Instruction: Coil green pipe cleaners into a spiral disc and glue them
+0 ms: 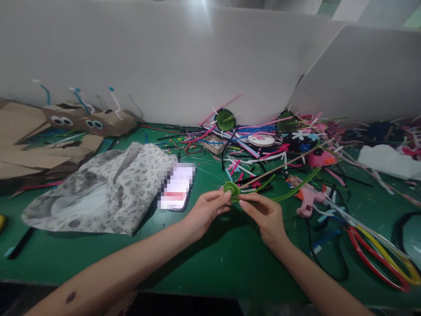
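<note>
Between my two hands is a green pipe cleaner (231, 188), wound into a small flat coil with long loose ends trailing to the right. My left hand (210, 208) pinches the coil from the left, thumb on its face. With thumb and fingertips my right hand (265, 215) grips the same pipe cleaner just right of the coil. A pink glue gun (309, 199) lies on the table right of my right hand. Left of my left hand is a phone (177, 188) with a lit, blurred screen.
Grey patterned cloth (112, 188) lies at the left, near cardboard figures (108, 122) with googly eyes. Scissors (378, 259) with red and yellow handles rest at the right. Pipe cleaners (243, 140) and green round pieces (225, 120) are heaped along the back of the green table (197, 272).
</note>
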Tool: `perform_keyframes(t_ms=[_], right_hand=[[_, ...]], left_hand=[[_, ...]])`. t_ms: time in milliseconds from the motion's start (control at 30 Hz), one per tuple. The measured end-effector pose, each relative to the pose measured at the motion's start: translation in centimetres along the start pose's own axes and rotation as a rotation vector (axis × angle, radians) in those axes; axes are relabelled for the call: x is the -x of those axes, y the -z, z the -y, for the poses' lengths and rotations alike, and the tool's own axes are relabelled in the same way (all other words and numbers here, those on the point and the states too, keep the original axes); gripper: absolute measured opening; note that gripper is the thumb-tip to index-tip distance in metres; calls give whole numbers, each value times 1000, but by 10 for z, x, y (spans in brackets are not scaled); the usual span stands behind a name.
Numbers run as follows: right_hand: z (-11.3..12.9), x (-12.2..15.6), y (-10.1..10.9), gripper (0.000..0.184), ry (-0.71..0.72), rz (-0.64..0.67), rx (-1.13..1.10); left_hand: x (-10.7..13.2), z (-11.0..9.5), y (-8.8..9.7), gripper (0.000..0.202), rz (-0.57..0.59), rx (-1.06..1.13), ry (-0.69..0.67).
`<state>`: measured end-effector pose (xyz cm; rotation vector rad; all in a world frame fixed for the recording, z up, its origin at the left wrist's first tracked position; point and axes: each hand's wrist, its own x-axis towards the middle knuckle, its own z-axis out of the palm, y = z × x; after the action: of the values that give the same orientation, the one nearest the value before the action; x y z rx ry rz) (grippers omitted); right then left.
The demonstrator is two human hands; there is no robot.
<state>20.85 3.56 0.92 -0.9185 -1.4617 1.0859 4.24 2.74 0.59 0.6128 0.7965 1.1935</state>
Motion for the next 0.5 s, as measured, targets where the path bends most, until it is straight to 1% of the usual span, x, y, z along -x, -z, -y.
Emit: perform_keyframes(t_ms=[67,133,200,267,300,367,433,500], right_hand=[[0,-2,1,12,-18,-31,-27],[0,-6,6,11,-34,-101,-57],[3,-10,14,14,-37,-195,-67],[7,-13,24,19,-42,-256,-14],[9,-13,30,21,-54,-253,42],[16,-7,40,24,-103,-187,180],[22,6,47,25,-163,-122,266],[27,22,55,27,-218,-124,299]], left_hand=[[-2,-3,1,22,-10,0,-13],[-4,-5,3,23,-19,3,-26],[-5,-6,4,23,-25,4,-36],[-7,-7,6,23,-26,-2,-43],[-7,-7,6,23,-25,-6,-45],[-7,-8,7,24,-21,-15,-45],[-6,-9,8,25,-19,-23,-42],[-6,-11,7,25,-18,-28,-35]])
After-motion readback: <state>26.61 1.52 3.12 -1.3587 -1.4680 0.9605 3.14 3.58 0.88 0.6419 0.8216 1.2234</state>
